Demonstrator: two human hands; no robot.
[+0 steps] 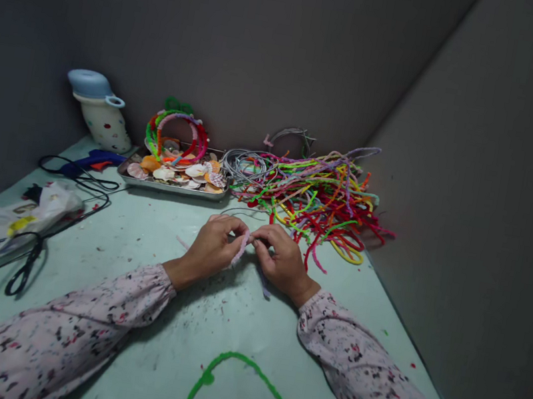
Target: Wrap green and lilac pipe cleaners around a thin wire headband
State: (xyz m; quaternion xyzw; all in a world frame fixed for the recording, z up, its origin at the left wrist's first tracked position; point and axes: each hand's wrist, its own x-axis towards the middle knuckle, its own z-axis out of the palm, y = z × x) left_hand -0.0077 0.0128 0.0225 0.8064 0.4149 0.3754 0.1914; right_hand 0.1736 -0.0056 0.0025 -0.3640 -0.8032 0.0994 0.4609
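Between my two hands is a pale pink pipe cleaner (240, 249), bent and hanging down beside the left thumb. My left hand (216, 243) is closed, pinching it between thumb and fingers. Close beside it, my right hand (281, 261) is also closed, its fingertips pressed together at the strand's upper end. A short lilac piece (265, 285) pokes out beneath the right hand. Nearer to me, a bent green pipe cleaner (241, 357) lies on the table, apart from both hands.
A metal tray (177, 190) of seashells with wrapped colourful rings stands at the back. Right of it lie coiled grey wire (248, 168) and a heap of pipe cleaners (327, 199). A bottle (102, 119), glue gun (93, 162), plastic bag (37, 210) and cables occupy the left.
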